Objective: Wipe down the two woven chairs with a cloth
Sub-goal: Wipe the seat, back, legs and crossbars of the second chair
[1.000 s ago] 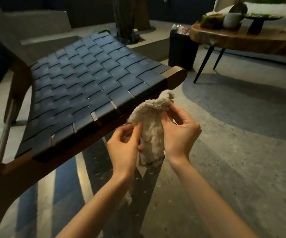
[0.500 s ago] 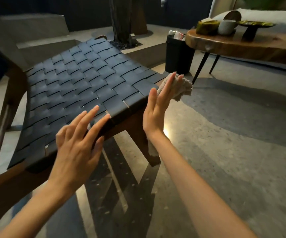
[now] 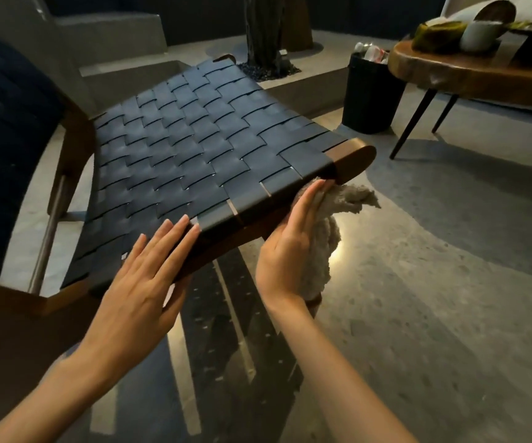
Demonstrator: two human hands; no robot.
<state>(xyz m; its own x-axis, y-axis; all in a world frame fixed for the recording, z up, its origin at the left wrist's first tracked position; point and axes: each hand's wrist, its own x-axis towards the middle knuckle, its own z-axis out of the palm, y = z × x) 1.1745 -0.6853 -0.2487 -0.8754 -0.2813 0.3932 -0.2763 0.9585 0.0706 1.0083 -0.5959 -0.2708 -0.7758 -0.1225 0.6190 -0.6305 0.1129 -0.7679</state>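
A: hands?
B: left hand (image 3: 140,282) flat, fingers straight, tips on the woven chair (image 3: 194,148) seat's front edge. right hand (image 3: 287,247) also flat, pressing the cloth (image 3: 354,198) against the wooden front rail (image 3: 245,228), near the seat's right corner.
A: around it?
B: 1 black bin (image 3: 370,97) beyond the seat. wooden table (image 3: 482,81) just right of it, 2 dark legs visible.

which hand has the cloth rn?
The right hand: its straight fingers press the beige cloth against the chair at its front edge. The left hand lies flat and bare on the woven seat.
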